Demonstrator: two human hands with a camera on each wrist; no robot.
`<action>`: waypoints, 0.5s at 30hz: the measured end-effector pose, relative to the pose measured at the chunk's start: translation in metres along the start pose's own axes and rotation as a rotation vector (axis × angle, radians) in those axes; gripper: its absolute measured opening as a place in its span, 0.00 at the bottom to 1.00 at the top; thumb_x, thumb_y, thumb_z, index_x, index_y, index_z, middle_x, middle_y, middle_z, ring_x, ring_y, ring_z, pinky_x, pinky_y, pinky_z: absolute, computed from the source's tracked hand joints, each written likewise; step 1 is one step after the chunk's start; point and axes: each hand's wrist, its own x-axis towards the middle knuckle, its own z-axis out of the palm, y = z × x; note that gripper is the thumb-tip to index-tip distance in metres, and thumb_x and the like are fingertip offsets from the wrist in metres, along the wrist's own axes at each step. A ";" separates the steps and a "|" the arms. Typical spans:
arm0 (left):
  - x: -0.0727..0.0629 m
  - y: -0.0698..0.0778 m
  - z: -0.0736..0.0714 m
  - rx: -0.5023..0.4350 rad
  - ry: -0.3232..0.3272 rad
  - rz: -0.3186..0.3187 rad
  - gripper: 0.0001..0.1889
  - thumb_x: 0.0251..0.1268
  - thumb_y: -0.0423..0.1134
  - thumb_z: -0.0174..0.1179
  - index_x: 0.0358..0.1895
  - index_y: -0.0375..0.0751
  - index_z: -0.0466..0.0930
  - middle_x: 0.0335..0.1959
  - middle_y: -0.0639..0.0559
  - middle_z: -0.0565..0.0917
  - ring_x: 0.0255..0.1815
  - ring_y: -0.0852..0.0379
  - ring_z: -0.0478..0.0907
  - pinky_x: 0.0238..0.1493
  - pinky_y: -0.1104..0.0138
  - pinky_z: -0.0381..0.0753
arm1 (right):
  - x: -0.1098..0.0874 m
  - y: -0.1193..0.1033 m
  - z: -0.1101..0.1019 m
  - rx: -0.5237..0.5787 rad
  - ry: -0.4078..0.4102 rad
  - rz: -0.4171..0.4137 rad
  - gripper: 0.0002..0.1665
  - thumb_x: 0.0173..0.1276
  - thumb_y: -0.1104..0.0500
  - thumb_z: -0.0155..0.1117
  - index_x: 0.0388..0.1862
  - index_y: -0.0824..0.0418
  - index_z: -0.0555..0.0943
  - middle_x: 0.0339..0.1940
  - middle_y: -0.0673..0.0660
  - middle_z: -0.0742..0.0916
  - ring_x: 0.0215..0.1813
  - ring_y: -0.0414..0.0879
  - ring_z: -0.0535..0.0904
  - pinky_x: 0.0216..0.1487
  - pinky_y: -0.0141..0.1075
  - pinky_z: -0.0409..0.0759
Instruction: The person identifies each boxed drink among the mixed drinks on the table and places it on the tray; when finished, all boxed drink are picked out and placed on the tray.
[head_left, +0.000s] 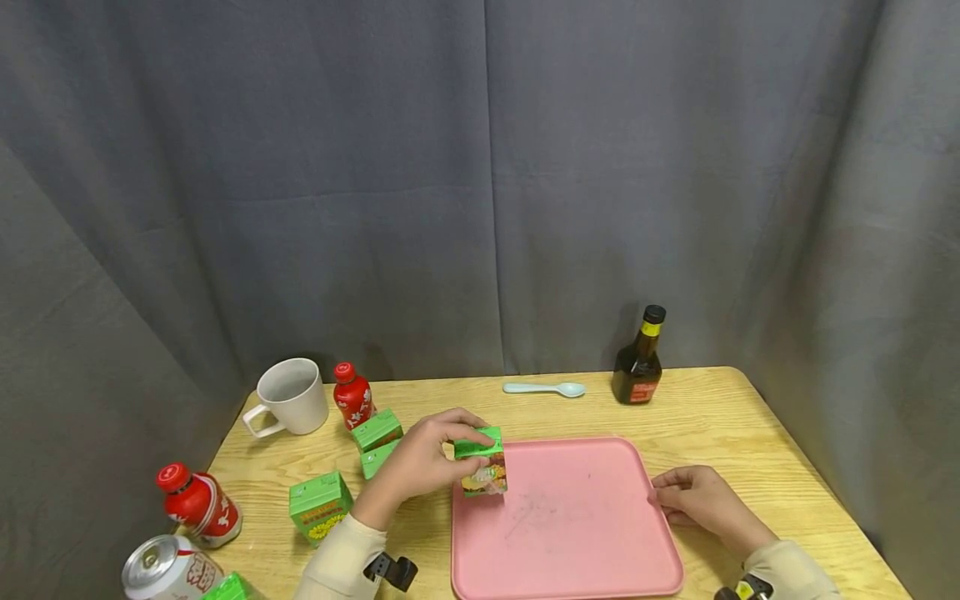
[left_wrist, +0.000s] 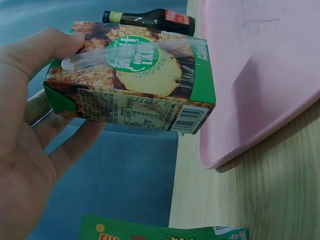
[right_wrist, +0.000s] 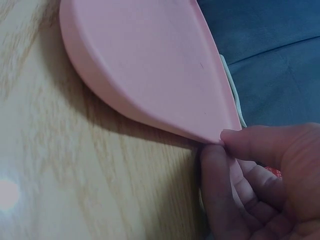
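My left hand (head_left: 423, 467) grips a green juice box (head_left: 487, 479) by its top end, thumb on one side and fingers on the other. Pineapple pictures and a wrapped straw show on the juice box (left_wrist: 145, 67) in the left wrist view. It is held over the left side of a pink tray (head_left: 577, 533), near the far left corner; whether it touches the tray I cannot tell. With thumb and finger, my right hand (head_left: 701, 504) pinches the tray's right rim. That pinch on the pink tray (right_wrist: 150, 60) also shows in the right wrist view.
Left of the tray stand several green drink boxes (head_left: 320, 507), two red bottles (head_left: 354, 398), a white mug (head_left: 296, 404) and a can (head_left: 168, 571). Behind the tray lie a pale spoon (head_left: 543, 388) and a dark sauce bottle (head_left: 637, 367). Grey curtains (head_left: 480, 208) surround the wooden table (head_left: 750, 442).
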 end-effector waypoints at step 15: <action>0.014 -0.017 0.007 0.043 -0.079 -0.044 0.11 0.64 0.40 0.72 0.48 0.54 0.91 0.55 0.61 0.82 0.52 0.60 0.79 0.46 0.62 0.80 | -0.002 -0.002 0.000 -0.014 -0.012 -0.014 0.17 0.68 0.64 0.69 0.48 0.77 0.81 0.34 0.57 0.88 0.37 0.49 0.86 0.38 0.40 0.86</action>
